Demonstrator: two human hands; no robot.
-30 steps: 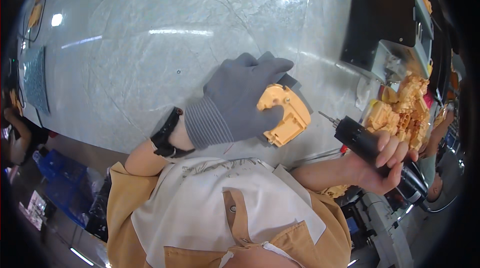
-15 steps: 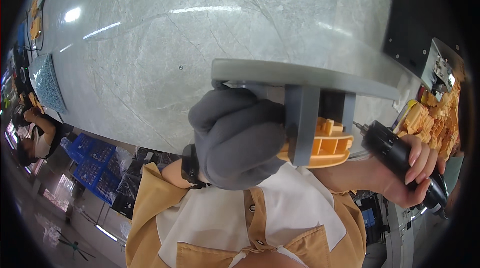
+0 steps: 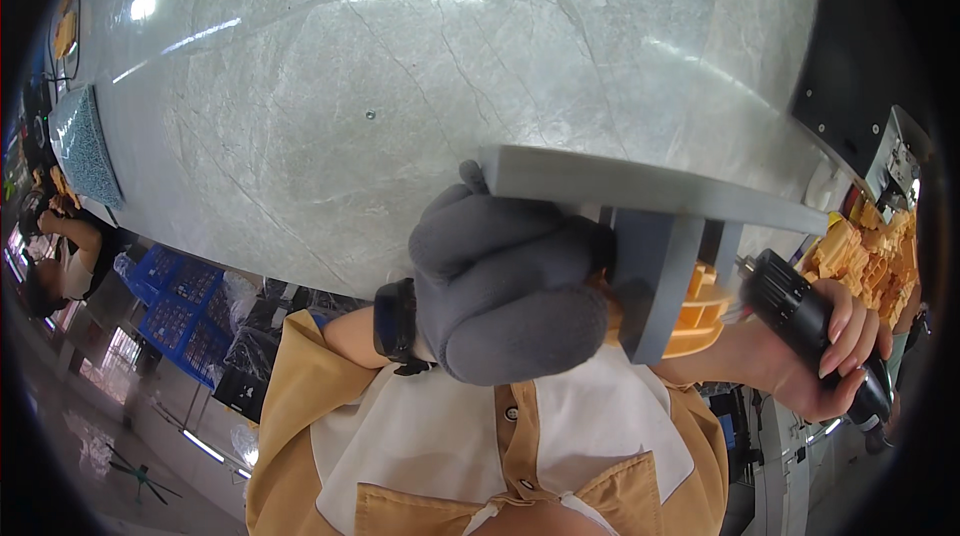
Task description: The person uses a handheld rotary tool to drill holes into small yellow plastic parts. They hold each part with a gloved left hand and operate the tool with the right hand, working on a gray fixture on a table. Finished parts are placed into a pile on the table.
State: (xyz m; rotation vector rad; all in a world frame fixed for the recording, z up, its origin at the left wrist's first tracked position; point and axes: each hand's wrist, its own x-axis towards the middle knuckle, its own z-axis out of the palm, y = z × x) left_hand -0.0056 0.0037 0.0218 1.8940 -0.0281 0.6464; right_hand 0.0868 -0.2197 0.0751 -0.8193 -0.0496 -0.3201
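My left hand, in a dark grey glove, is closed round a grey plastic part with a long flat plate on top and upright ribs below it. An orange plastic piece with small compartments sits between those ribs, partly covered by the glove and a rib. Bare-skinned, my right hand wraps round a black electric screwdriver. Its bit points up and left toward the orange piece; whether it touches cannot be made out. Both hands are in front of my chest, at the near edge of the table.
A grey marbled table spreads ahead, with a tiny screw-like piece on it. Orange plastic parts are heaped at right beside a black machine panel. At left are a blue textured pad, blue crates and another person.
My left hand and the grey part have shifted right and slightly down, with the plate tilting more. The screwdriver has moved a little right and down too. Both grips stay closed.
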